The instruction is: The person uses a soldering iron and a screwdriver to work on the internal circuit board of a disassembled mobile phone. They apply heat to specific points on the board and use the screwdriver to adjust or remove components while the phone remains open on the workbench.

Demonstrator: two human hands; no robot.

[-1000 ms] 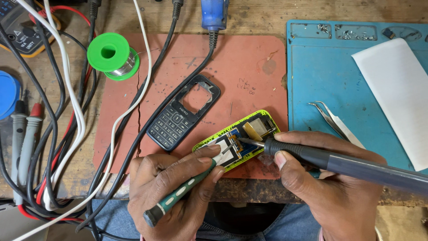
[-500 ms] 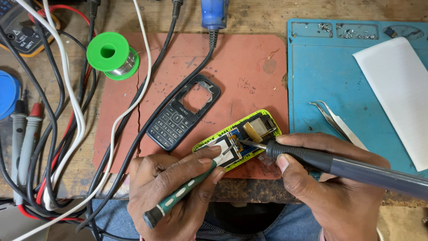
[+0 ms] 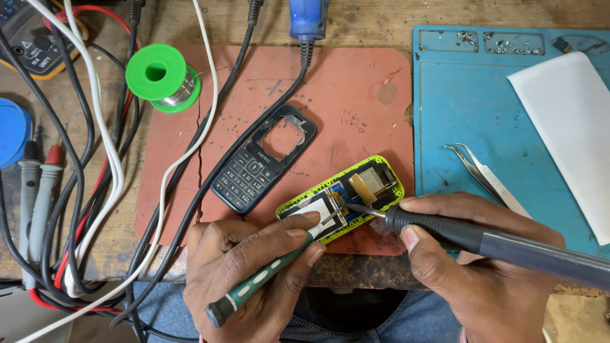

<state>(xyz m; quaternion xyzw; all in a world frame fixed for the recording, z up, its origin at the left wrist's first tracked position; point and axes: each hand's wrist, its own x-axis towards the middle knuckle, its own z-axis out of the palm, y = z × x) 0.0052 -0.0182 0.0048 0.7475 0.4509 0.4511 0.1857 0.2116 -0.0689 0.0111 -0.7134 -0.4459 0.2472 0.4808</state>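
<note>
while the left hand (image 3: 254,267) keeps a green-handled screwdriver (image 3: 260,279) tucked in its closed grip and its fingertips pin the opened phone body (image 3: 340,197) at the near edge of the red mat (image 3: 356,89), the right hand (image 3: 483,273), wrapped around the soldering iron (image 3: 495,241), has barely moved over the last second. the tip sits on the board beside the yellow flex, so the joint work looks ongoing. further back: the black keypad cover (image 3: 260,162), tweezers (image 3: 483,174) on the blue mat (image 3: 457,101), the green solder spool (image 3: 162,76).
</note>
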